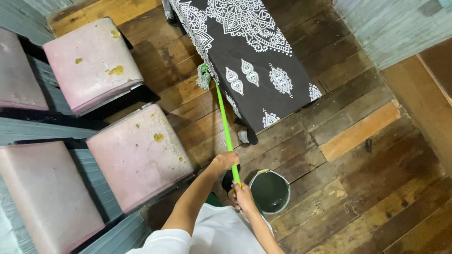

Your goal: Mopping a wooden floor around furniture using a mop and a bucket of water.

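A mop with a bright green handle (225, 120) slants from my hands up to its grey-green stringy head (204, 77), which rests on the wooden floor beside the cloth-covered table. My left hand (225, 160) grips the handle higher up. Just below it, my right hand (243, 194) is closed round the handle's lower end. Both arms reach forward from my white shirt at the bottom of the picture.
A table under a black cloth with white patterns (256, 56) stands ahead. A dark bucket (270, 191) sits on the floor plank by my right hand. Several worn pink cushioned seats (136, 155) line the left. A pale wall (395, 28) closes the upper right.
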